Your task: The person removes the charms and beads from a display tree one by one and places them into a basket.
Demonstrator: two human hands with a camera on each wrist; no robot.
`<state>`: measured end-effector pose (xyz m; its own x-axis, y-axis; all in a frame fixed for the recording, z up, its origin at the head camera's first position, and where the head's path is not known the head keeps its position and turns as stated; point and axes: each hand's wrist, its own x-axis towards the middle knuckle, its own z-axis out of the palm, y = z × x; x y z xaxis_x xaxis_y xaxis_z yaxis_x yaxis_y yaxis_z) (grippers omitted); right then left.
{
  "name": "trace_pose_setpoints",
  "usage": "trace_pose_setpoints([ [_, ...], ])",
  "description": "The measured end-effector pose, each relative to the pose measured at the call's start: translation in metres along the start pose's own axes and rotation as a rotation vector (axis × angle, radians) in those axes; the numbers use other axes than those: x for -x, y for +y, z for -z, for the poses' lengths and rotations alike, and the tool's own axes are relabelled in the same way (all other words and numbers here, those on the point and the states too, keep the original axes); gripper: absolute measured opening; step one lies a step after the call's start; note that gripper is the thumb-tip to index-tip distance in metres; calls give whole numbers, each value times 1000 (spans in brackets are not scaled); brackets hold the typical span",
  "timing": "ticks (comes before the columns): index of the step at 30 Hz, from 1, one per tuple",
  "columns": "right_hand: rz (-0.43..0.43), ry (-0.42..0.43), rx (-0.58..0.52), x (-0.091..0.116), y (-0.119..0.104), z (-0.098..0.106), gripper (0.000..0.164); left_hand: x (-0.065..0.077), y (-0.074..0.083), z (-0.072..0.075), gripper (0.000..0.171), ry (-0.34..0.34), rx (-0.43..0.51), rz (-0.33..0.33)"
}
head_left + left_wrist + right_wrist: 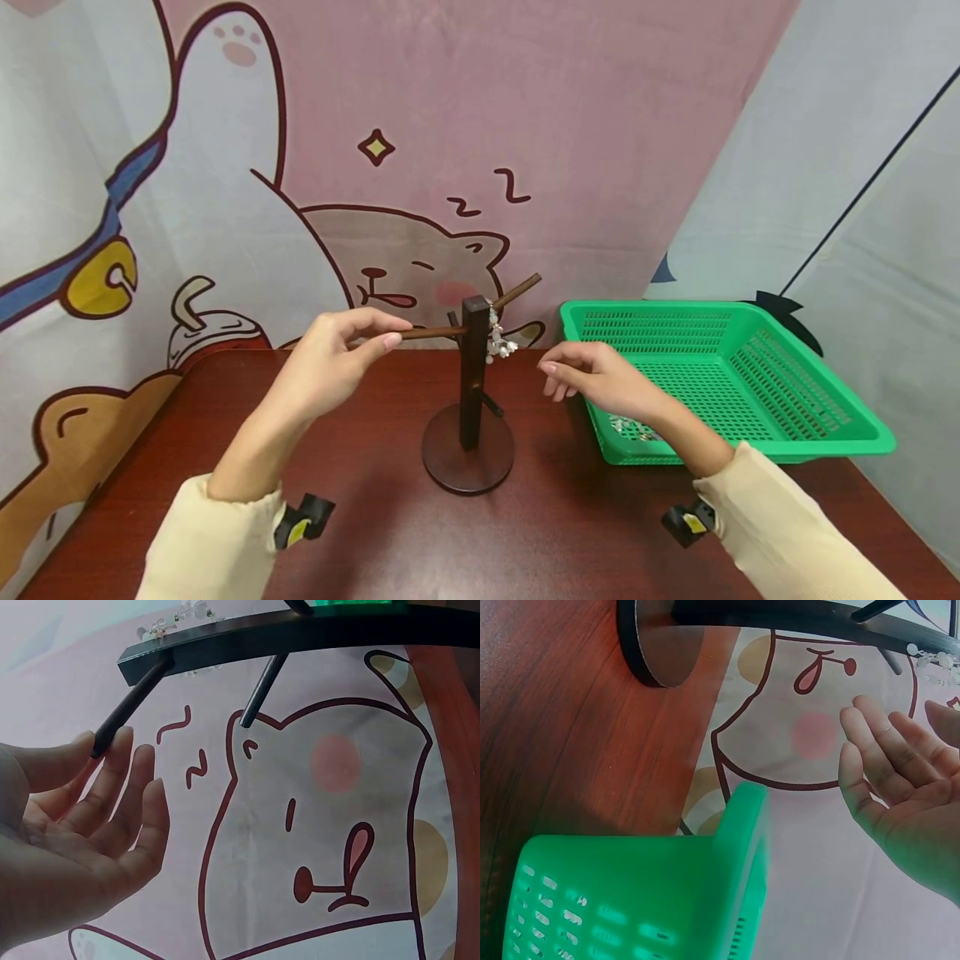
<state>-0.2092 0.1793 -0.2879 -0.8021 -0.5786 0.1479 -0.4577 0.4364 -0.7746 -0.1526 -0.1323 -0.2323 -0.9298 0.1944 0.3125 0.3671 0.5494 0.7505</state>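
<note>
A dark wooden stand (472, 383) with a round base (468, 475) and several peg arms stands on the table. My left hand (330, 358) pinches the end of its left upper peg (435, 332) between thumb and fingertips; the left wrist view shows the same pinch on the peg (131, 705). On the right upper peg (521, 289), close to the post, hangs a piece of white beaded jewellery (498, 340). My right hand (600, 379) is in the air between the stand and the green basket, its fingers loosely bent and holding nothing. In the right wrist view, the beads (937, 664) are beyond its fingertips.
A green plastic basket (727, 312) with slotted walls stands at the right. Small beaded pieces (630, 427) lie in its near left corner, partly behind the right forearm. A cartoon-printed cloth (585, 150) hangs behind the reddish-brown table (360, 500).
</note>
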Motion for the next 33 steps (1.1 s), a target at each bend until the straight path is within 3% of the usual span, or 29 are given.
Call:
trace_pose_setpoints([
  [13, 16, 13, 35, -7, -11, 6, 18, 0, -1, 0, 16, 3, 17, 7],
  [33, 74, 35, 71, -21, -48, 13, 13, 0, -1, -2, 16, 18, 22, -14],
])
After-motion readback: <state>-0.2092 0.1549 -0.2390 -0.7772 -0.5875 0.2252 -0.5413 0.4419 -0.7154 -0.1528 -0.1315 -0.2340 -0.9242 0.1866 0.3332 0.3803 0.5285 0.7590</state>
